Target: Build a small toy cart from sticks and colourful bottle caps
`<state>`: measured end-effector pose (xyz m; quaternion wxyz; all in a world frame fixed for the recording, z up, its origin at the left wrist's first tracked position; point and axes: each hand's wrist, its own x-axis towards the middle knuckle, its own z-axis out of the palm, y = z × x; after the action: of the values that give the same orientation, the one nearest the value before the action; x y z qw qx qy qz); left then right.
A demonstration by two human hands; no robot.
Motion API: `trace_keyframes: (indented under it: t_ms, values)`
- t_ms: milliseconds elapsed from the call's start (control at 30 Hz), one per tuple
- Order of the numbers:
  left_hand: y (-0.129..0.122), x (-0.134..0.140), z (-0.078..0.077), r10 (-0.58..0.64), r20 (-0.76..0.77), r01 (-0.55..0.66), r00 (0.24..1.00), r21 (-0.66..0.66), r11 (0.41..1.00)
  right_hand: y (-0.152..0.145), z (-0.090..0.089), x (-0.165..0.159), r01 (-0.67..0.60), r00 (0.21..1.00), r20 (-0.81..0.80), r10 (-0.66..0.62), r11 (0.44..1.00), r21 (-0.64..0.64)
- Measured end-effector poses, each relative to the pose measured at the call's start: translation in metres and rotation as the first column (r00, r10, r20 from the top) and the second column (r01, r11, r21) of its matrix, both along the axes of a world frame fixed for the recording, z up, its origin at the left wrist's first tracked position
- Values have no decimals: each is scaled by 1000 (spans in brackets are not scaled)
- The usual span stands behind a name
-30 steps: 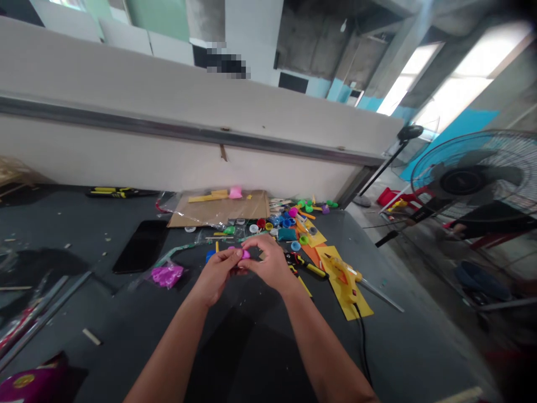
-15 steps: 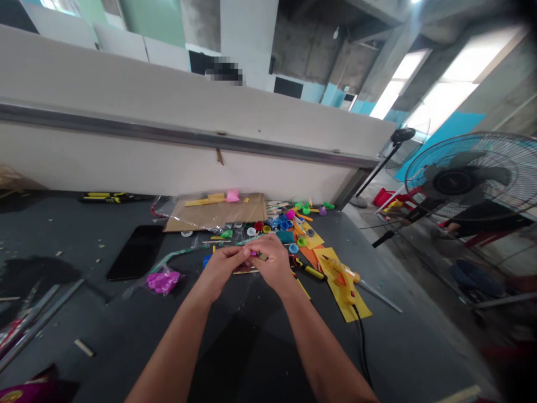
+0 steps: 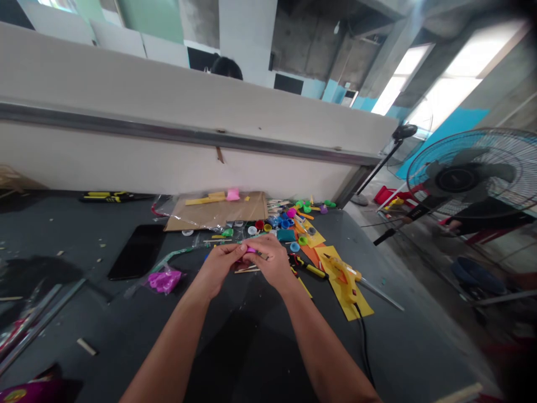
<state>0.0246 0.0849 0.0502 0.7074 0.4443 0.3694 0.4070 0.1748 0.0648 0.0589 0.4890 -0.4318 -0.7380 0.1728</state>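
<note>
Both hands meet over the dark table, with a small pink-purple lump pinched between their fingertips. It looks like soft clay, but the fingers cover most of it. My left hand grips it from the left with thumb and forefinger. From the right, my right hand closes on the same lump, its fingers curled. Thin wooden sticks lie just beneath the hands. To the left is a clear bag holding a purple clay-like mass. Yellow-black pliers rest beside my right hand.
A yellow glue gun with a cord lies on yellow sheet at right. Bottle caps and craft bits crowd the back, beside brown cardboard. A black phone lies left. A white partition closes the back; a fan stands right.
The fingers have shifted around the lump, and more of its pink-purple surface shows between them. A small dark, flat patch seen earlier by the right fingers no longer shows.
</note>
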Motion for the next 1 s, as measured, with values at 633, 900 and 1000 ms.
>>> trace_keyframes:
  t_ms: [633,900,1000]
  values:
    - [-3,6,3,52,-50,-48,997,76,996,-2,3,2,6,999,47,-3,998,-60]
    - [-2,8,-3,64,63,-60,996,-57,997,3,-5,3,97,995,32,-97,995,-2]
    - [-2,10,-3,96,101,-89,990,-77,993,3,-7,3,100,995,29,-101,995,12]
